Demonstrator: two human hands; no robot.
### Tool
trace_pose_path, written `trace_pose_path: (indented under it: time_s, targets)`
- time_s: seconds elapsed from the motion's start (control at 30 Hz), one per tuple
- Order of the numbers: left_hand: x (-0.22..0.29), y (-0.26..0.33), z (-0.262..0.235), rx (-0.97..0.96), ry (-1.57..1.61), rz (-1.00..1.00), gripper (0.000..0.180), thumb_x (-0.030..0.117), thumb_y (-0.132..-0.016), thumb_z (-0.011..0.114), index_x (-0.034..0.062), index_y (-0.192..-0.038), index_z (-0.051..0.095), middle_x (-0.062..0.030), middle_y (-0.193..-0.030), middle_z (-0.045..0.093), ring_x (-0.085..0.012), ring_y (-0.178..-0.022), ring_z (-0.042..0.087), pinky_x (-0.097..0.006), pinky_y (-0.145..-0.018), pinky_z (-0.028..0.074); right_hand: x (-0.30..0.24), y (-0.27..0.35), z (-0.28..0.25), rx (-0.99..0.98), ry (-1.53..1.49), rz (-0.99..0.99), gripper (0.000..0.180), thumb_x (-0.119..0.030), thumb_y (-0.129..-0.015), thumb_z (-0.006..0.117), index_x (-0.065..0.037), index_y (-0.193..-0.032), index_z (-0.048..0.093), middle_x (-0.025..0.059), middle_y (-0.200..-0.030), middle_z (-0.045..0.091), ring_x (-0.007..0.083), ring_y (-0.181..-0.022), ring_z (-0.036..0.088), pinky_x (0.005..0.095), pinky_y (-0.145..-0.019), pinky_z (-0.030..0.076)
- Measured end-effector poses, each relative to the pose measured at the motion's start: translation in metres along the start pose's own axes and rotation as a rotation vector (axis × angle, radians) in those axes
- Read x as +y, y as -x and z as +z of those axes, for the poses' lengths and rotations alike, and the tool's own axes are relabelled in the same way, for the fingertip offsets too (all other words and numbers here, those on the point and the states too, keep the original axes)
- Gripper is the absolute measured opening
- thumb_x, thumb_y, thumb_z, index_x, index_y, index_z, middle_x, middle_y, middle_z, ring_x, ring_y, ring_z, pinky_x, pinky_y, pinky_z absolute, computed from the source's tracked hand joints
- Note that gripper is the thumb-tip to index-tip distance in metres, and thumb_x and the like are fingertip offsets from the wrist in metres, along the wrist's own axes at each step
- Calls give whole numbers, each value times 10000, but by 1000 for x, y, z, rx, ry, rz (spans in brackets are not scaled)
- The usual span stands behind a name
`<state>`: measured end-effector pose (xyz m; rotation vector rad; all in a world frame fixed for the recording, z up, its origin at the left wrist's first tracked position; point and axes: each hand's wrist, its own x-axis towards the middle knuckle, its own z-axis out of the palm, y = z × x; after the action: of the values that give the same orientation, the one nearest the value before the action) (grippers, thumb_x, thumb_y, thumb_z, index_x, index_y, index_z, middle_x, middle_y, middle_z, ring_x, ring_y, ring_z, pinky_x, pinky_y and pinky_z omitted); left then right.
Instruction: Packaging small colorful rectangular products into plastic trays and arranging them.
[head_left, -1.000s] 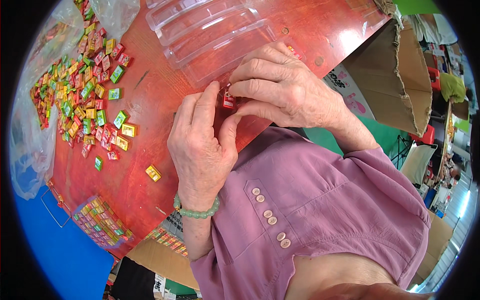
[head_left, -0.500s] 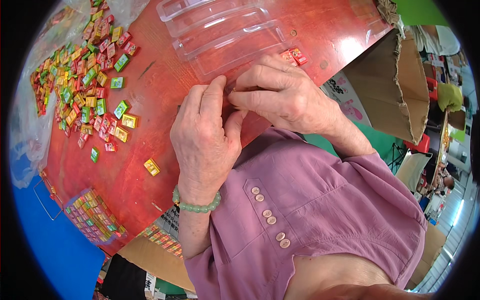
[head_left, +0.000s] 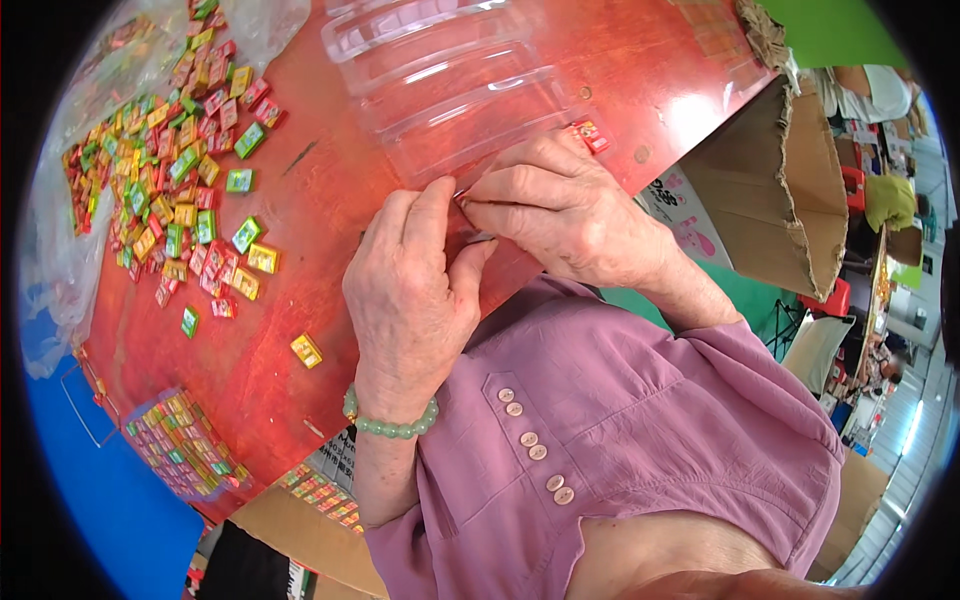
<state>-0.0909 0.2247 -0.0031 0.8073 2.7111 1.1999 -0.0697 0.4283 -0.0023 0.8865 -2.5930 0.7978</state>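
Close together over the table's near edge, my left hand (head_left: 405,285) and my right hand (head_left: 570,205) bring their fingertips almost into contact. Both sets of fingers are bent in a pinch. A small dark, shiny bit shows between them, but the fingers cover most of it and its kind is unclear. Just beyond the fingertips lies a clear plastic tray (head_left: 460,105) with long ridged compartments. Beside my right knuckles sits a small red box (head_left: 590,136), partly covered by the hand. A green bead bracelet circles my left wrist.
A heap of tiny red, yellow and green boxes (head_left: 185,190) spreads over the red table (head_left: 290,270) at left, next to crumpled clear plastic (head_left: 50,230). One yellow box (head_left: 306,350) lies apart. Filled packs (head_left: 185,445) stand at the near left corner. An open cardboard box (head_left: 760,180) is at right.
The whole view has shifted slightly, so the table things sit a little lower. My hands stay together, with small finger movements; my right hand now covers more of the red boxes.
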Motion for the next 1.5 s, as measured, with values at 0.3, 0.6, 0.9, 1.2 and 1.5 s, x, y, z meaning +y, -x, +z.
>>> trace_pose_path:
  time_s: [0.3,0.6,0.9,1.2,1.5]
  targets:
    - [-2,2,-4,-26,15,-1,524,55,-762,819,-21,-1239,615,-144,-984,596,-329,-877,650,-424,-735,537,-7,5,-10,-40,-46,51,312,-180,-859,747,5,-1109,715,117,-1187,675,301,-1145,645,420,-945,542]
    - [-1,6,-9,-51,3,-8,522,64,-765,818,-35,-1232,608,-152,-994,593,-343,-915,641,-431,-772,535,-6,43,-18,-215,298,376,1002,-715,-866,554,-27,-1569,367,180,-1629,358,359,-1518,326,560,-1243,197]
    - [1,5,-9,-64,-10,-1,530,89,-767,821,-30,-1235,602,-166,-1063,594,-365,-965,640,-436,-809,542,-11,44,-13,-262,341,389,1025,-728,-860,554,-35,-1585,342,171,-1654,316,337,-1547,271,554,-1257,116]
    - [13,-1,-5,48,-261,148,604,261,-740,842,-11,-1233,622,-138,-1196,582,-331,-1051,578,-439,-857,504,-22,45,-11,-319,410,378,944,-720,-897,493,-79,-1581,383,140,-1653,339,338,-1545,276,532,-1260,127]
    - [8,21,2,34,-300,224,574,232,-754,799,-51,-1220,620,-125,-1114,580,-299,-1029,560,-436,-856,475,-42,41,1,-292,260,301,921,-610,-825,649,-119,-1569,417,104,-1648,361,318,-1536,300,556,-1251,159]
